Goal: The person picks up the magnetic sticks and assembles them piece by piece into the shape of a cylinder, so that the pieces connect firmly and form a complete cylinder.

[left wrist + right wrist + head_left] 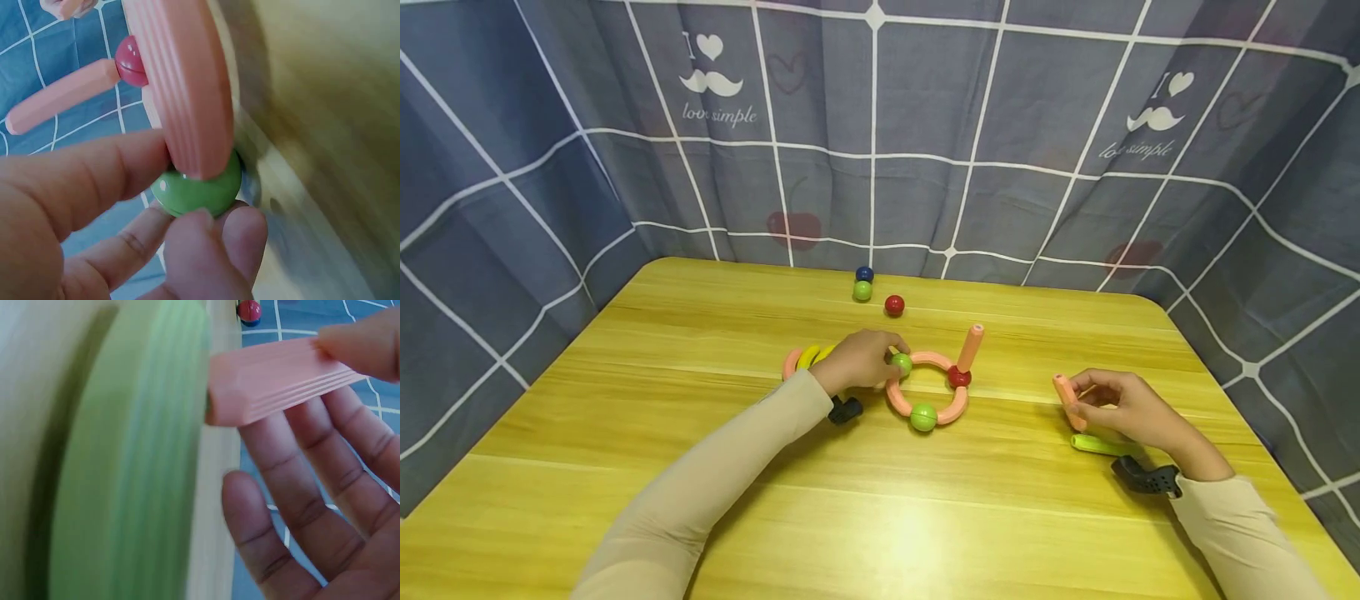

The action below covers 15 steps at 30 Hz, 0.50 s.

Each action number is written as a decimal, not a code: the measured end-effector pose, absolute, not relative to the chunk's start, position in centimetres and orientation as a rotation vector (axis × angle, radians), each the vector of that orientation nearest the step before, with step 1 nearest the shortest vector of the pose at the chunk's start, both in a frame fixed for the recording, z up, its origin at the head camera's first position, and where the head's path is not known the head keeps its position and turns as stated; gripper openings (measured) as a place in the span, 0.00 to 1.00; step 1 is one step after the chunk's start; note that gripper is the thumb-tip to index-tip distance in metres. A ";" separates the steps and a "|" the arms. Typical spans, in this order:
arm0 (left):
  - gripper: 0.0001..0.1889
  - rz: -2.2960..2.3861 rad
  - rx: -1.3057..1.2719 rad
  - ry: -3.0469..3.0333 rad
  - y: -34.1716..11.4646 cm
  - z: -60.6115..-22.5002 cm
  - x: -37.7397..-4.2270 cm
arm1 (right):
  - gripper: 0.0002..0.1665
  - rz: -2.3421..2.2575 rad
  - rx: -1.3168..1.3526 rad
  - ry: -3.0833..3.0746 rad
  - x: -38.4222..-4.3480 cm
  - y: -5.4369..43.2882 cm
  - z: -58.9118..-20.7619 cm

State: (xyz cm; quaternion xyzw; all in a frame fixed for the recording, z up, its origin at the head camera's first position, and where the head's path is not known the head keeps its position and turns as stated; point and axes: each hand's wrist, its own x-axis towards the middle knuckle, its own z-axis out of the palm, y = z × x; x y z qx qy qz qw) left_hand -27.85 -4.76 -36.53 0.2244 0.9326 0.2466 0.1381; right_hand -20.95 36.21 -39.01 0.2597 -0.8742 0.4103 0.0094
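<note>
In the head view, a ring of curved pink pieces [932, 360] lies on the table, joined by balls. My left hand [861, 360] pinches the green ball [200, 194] on the ring's left side between thumb and fingers. A straight pink stick [971, 348] stands up from the red ball [959, 377] on the ring's right. Another green ball [923, 417] joins the ring at the front. Well to the right, my right hand [1123, 412] holds a short pink stick [269, 384] between thumb and fingers, tilted above a light green grooved piece [1097, 444] on the table.
Yellow curved pieces [808, 357] and a pink curved piece [792, 363] lie behind the left hand, partly hidden. Towards the back are a blue ball [864, 273], a green ball [862, 291] and a red ball [894, 306]. A checked curtain [917, 100] surrounds the wooden table [820, 517].
</note>
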 end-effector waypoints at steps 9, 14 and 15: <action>0.19 0.790 0.603 2.712 -5.9 -36.9 -26.4 | 0.14 1.473 0.919 -2.566 -21.1 34.1 -39.5; 0.18 0.781 0.615 2.738 -6.0 -37.1 -25.5 | 0.13 1.500 0.893 -2.525 -21.1 32.5 -39.2; 0.19 0.779 0.616 2.742 -6.0 -37.2 -25.4 | 0.13 1.505 0.890 -2.518 -21.2 32.2 -39.2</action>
